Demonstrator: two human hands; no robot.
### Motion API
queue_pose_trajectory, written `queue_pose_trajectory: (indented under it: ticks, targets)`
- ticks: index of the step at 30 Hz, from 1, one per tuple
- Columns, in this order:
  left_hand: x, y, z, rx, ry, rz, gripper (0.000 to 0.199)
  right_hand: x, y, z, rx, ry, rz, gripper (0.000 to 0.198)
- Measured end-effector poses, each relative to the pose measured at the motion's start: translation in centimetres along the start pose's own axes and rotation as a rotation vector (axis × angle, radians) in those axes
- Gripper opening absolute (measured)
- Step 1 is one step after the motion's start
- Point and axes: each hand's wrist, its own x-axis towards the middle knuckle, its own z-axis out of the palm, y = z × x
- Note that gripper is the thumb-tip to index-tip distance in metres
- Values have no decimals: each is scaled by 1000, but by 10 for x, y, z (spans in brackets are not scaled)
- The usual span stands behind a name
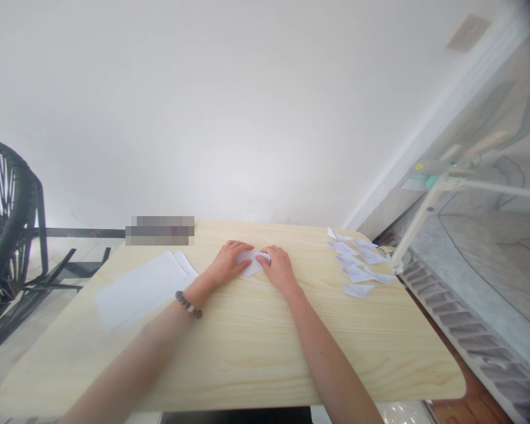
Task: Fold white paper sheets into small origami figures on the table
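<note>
A small piece of folded white paper (252, 267) lies at the middle of the table, between my two hands. My left hand (230, 261), with a beaded bracelet (188, 304) at its wrist, grips the paper's left side with thumb and fingers. On the right side, my right hand (278, 266) pinches the paper's edge, its thumb on top. The fingers cover part of the paper, so its full shape is hidden.
White paper sheets (136, 291) lie on the left of the wooden table (247, 353). Several folded paper pieces (357, 290) stand in rows at the right. A dark woven chair (20, 194) is at the left, a white metal frame (419, 221) at the right, and a wall behind.
</note>
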Motion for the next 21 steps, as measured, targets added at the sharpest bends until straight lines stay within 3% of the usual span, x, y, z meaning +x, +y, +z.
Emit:
queue_pose_trajectory:
  ticks: [8,15,21]
  targets:
    - [-2,0,1,38,10,-24,33,1,2,-1,35,-31,-8,27]
    - [-2,-4,4,90,30,-86,31,0,0,-3,88,1,3,16]
    - [-1,-6,4,24,25,-92,24,0,0,-2,72,8,-1,19]
